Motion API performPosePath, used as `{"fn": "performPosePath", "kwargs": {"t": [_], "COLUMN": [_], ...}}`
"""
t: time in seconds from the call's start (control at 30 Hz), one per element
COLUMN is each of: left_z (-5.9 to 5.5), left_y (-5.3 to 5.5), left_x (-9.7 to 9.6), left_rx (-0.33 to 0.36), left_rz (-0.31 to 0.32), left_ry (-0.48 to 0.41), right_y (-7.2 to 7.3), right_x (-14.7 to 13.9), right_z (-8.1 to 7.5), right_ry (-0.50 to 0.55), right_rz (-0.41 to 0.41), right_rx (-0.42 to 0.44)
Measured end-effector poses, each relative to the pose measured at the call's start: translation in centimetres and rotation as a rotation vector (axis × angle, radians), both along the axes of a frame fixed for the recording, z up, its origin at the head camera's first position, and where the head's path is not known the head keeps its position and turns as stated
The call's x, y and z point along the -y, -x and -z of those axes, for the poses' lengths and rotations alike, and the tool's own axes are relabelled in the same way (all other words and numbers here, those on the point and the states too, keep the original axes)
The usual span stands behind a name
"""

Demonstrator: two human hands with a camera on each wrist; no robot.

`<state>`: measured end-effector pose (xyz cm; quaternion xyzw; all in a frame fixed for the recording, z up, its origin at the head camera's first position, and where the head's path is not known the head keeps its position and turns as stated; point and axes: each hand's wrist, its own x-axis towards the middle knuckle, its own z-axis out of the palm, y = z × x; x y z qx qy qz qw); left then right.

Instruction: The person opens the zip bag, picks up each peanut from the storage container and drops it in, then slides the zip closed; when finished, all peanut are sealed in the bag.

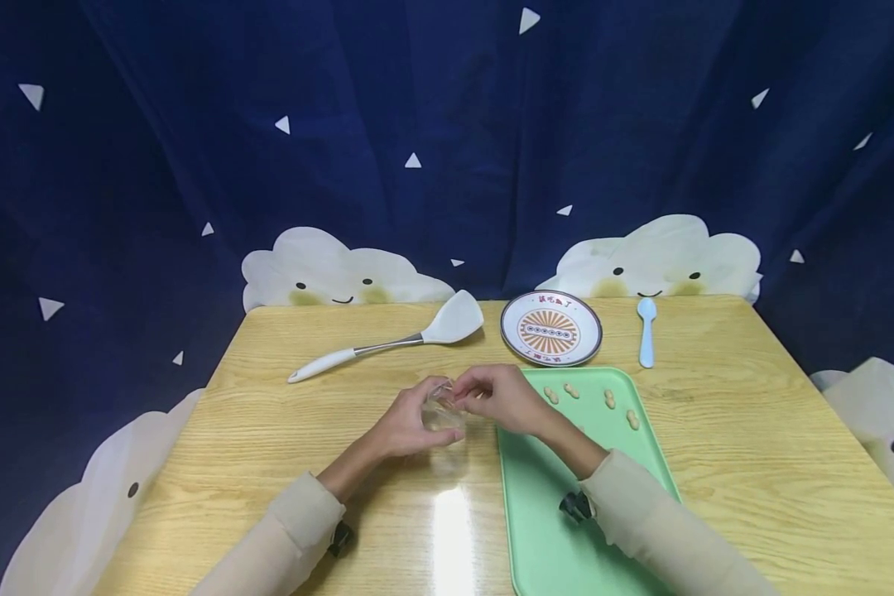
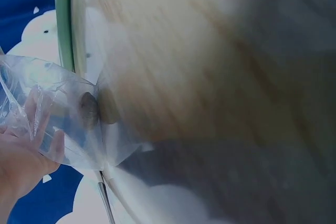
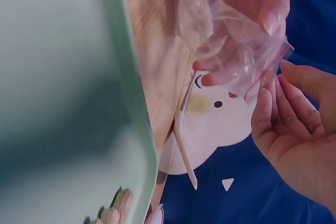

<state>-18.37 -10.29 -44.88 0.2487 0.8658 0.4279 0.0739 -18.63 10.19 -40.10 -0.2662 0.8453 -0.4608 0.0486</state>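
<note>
From left: my left hand [image 1: 408,424], a clear plastic zip bag [image 1: 439,406], my right hand [image 1: 503,400].
I curl the left round the bag's body; the right, nearer the green rectangular tray [image 1: 540,538], pinches its red-edged mouth.

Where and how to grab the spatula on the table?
Probably by its white handle, pinched across from above, coming from the person's near left: it is slim and points that way, while the broad head lies at the far end, toward the plate.
</note>
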Motion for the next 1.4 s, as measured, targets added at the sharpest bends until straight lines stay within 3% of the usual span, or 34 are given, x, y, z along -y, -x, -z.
{"fn": "performPosePath", "kwargs": {"t": [0.3, 0.6, 1.0, 1.4], "left_z": [0.1, -0.1, -0.3, -0.3], "left_y": [0.1, 0.2, 0.2, 0.3], "left_x": [-0.1, -0.1, -0.1, 0.0], "left_rx": [-0.007, -0.004, 0.001, -0.005], "left_rz": [0.043, 0.02, 0.009, 0.006], "left_ry": [-0.08, -0.063, -0.053, -0.052], "right_y": [0.5, 1.7, 3.2, 3.6], "right_x": [-3.0, -7.7, -12.9, -14.1], "right_z": [-0.9, -1.1, 2.2, 3.7], "right_ry": [0.02, -0.034, -0.212, -0.368], "right_rz": [0.08, 0.181, 0.325, 0.403], "right_rx": [0.029, -0.048, 0.049, 0.192]}}
